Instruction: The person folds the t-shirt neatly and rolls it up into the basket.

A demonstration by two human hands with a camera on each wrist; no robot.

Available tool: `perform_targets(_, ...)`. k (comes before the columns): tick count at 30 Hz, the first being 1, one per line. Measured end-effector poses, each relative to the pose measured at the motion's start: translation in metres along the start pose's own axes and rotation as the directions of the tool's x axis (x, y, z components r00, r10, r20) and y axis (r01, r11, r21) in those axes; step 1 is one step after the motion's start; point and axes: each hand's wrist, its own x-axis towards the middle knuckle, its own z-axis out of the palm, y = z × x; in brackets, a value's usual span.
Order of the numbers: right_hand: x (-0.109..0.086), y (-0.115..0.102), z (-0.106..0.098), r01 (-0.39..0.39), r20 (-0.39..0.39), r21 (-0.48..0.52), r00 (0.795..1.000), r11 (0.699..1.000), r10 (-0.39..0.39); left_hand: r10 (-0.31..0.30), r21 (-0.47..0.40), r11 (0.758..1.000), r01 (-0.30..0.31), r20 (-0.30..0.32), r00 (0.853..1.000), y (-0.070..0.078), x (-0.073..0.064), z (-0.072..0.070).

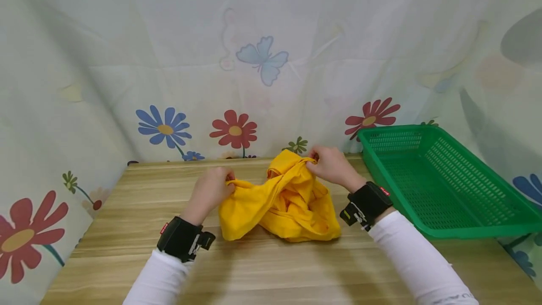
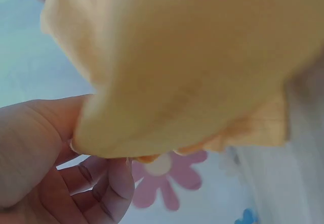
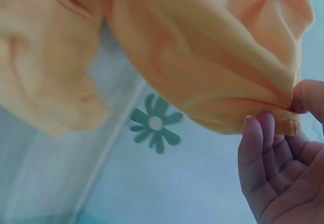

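Observation:
A bunched, twisted yellow cloth (image 1: 292, 206) hangs between both hands over the wooden table, its lower folds close to the tabletop. My left hand (image 1: 213, 189) pinches one edge of it on the left. At the upper right, my right hand (image 1: 332, 166) pinches another edge, higher and farther back. In the left wrist view the cloth (image 2: 192, 72) fills most of the picture, its edge between the thumb and fingers of the left hand (image 2: 55, 158). The right wrist view has the right hand (image 3: 283, 163) gripping a folded hem, with loose folds of cloth (image 3: 202, 57) beside it.
A green plastic basket (image 1: 412, 218) with perforated walls stands at the right of the wooden table (image 1: 139, 229). Behind the table hangs a pale curtain (image 1: 186, 51) printed with flowers and a butterfly. Each wrist wears a black strapped camera band (image 1: 179, 239).

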Motion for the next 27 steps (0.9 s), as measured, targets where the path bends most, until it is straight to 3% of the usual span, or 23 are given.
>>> perform_targets(12,0.011,-0.006,-0.045,-0.066,-0.144,-0.047,0.988,0.997,0.058,-0.068,-0.057,0.996,0.062,-0.111,0.991,-0.012,0.005,-0.036)
perform_targets(15,0.014,-0.010,-0.060,-0.055,-0.201,-0.053,0.979,0.997,0.043,-0.087,-0.073,0.995,0.075,-0.171,0.981,-0.011,0.006,-0.048)
perform_targets(22,0.025,-0.023,-0.088,-0.018,-0.327,-0.085,0.945,0.996,-0.011,-0.112,-0.133,0.988,0.073,-0.322,0.940,-0.005,0.011,-0.077)
perform_targets(27,0.031,-0.029,-0.095,-0.003,-0.367,-0.096,0.929,0.995,-0.033,-0.137,-0.139,0.986,0.094,-0.347,0.928,-0.007,0.012,-0.087)
